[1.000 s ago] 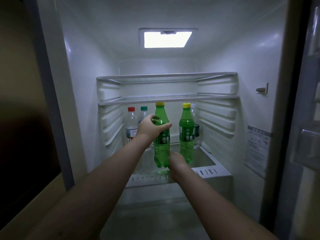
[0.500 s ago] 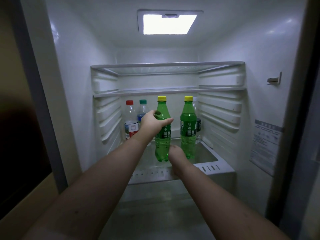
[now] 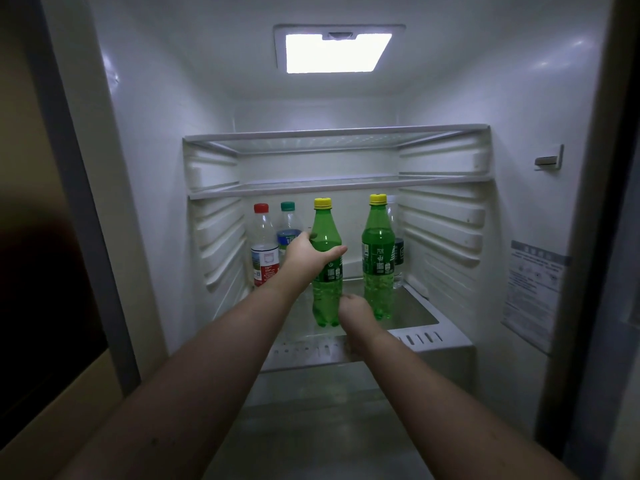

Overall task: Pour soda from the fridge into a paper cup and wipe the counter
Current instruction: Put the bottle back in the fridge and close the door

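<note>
Fridge walls (image 3: 540, 109): smooth white plastic, faint gloss. Shelves (image 3: 332, 183): clear glass, white plastic trim. Green soda bottle (image 3: 325, 299): translucent glossy plastic, yellow ridged cap, dark printed label. Second green bottle (image 3: 377, 258): same. Wall sticker (image 3: 530, 289): matt paper.

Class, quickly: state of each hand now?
Left hand: closed around the left green soda bottle.
Right hand: fingers hidden by its back; cannot tell.

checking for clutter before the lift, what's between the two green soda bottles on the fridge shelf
In the head view, nothing stands between the held green bottle and the second green bottle; only bare shelf and back wall show there.
</note>
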